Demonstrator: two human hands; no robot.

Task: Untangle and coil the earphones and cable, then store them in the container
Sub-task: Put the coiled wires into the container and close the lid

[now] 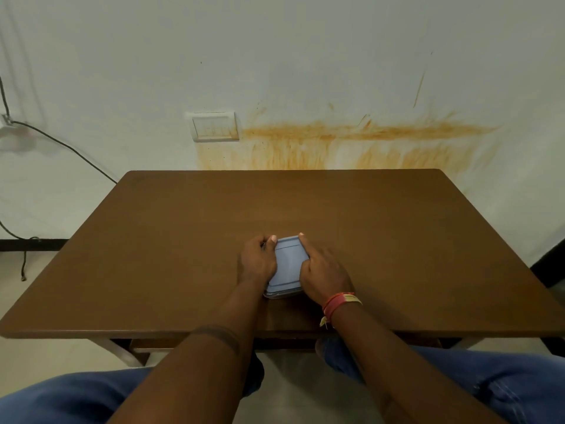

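A small rectangular container (286,264) with a pale blue lid on top sits on the brown wooden table (397,240), near its front middle. My left hand (256,261) grips the container's left side, fingers curled over the far left corner. Pressed against the right side is my right hand (324,273), with fingers along the lid's right edge. No earphones or cable show; what is inside the container is hidden by the lid.
The table stands against a white wall with orange stains and a switch plate (215,126). A black wire (61,145) hangs along the wall at left. My knees in blue jeans (489,381) are below the table's front edge.
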